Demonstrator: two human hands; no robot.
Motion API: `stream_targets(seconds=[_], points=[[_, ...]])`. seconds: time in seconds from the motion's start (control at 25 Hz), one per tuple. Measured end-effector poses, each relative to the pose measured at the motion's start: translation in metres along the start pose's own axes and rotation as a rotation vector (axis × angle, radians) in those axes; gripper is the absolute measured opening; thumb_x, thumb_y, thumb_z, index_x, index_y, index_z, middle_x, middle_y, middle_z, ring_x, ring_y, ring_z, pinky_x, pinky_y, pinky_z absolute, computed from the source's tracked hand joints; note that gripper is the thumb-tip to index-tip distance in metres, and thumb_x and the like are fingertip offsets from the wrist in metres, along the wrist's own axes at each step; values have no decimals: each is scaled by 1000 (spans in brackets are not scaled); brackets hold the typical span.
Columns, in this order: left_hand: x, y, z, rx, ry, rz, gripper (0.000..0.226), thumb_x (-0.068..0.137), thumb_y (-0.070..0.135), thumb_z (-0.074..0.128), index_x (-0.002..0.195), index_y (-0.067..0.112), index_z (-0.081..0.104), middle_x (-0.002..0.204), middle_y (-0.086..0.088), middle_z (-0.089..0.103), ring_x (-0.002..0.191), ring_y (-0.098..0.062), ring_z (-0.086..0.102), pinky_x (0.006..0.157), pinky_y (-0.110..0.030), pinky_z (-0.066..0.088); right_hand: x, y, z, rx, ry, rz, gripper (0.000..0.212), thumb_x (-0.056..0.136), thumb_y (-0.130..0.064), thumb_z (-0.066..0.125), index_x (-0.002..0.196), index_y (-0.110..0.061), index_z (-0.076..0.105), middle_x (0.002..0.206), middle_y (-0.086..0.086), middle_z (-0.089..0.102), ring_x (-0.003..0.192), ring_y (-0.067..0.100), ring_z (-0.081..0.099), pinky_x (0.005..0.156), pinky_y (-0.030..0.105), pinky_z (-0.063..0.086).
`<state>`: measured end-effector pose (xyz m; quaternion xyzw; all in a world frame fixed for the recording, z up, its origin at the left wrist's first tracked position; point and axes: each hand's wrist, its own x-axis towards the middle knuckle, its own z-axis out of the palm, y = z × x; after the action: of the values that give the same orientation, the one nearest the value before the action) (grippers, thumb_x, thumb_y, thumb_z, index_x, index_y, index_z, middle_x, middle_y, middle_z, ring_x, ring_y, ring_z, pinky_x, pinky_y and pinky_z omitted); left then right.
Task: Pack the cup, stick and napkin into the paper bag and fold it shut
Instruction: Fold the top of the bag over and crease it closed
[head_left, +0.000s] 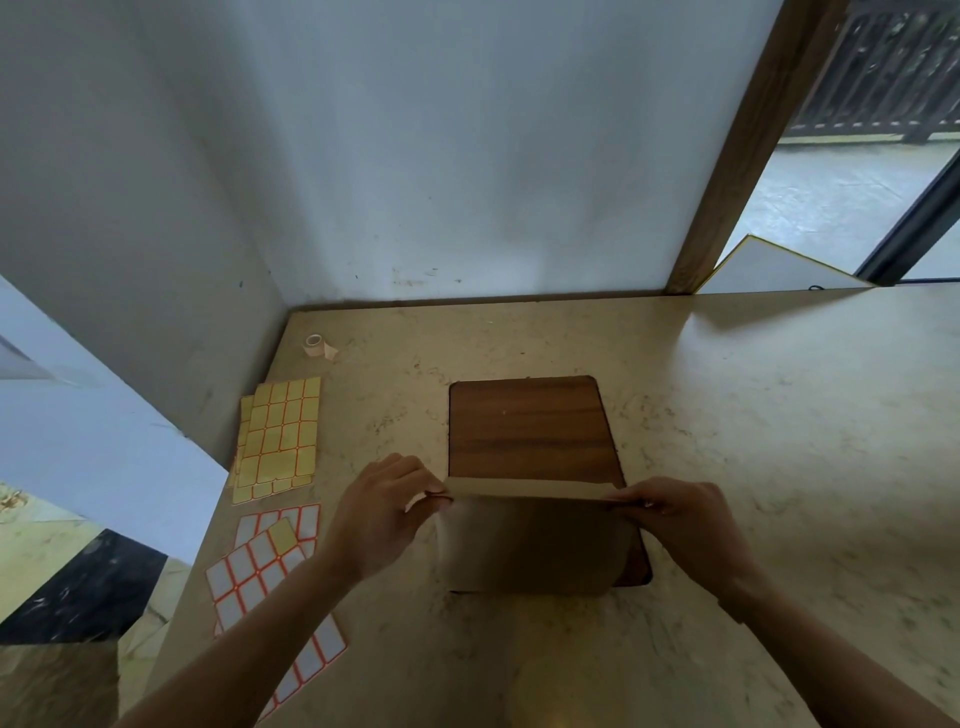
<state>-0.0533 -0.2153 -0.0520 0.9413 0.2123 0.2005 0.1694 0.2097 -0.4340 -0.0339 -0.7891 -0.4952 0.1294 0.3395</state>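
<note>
Paper bag (524, 540) on near half of wooden board (530, 431), top strip folded over. Left hand (379, 514) and right hand (675, 519) pinching fold's two ends, likely to crease it flat. Cup, stick, napkin unseen, presumably inside. Left of board, label sheets (278, 441); beyond, tape roll (316, 345).

Marble counter (753, 415), wooden board (530, 426), label sheets (278, 436), tape roll (315, 345)

- No readable text, brand, number or sign appears anywhere in view.
- The label sheets (277, 439) on the counter are blank.
</note>
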Motion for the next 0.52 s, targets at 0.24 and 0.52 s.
stream_targets(seconds=[0.24, 0.52], points=[[-2, -2, 7, -69, 40, -148, 18, 86, 35, 59, 84, 20, 69, 78, 7, 63, 72, -9, 53, 60, -31, 49, -1, 7, 0, 111, 122, 206, 13, 73, -18, 79, 76, -31, 77, 67, -17, 71, 64, 1, 67, 67, 31, 59], [-10, 0, 2, -85, 73, -221, 12, 79, 7, 74, 86, 16, 71, 80, 5, 64, 76, -12, 56, 66, -32, 50, -14, 11, -16, 163, 74, 195, 30, 80, -27, 73, 109, -30, 68, 101, -16, 69, 86, -2, 64, 78, 33, 58]])
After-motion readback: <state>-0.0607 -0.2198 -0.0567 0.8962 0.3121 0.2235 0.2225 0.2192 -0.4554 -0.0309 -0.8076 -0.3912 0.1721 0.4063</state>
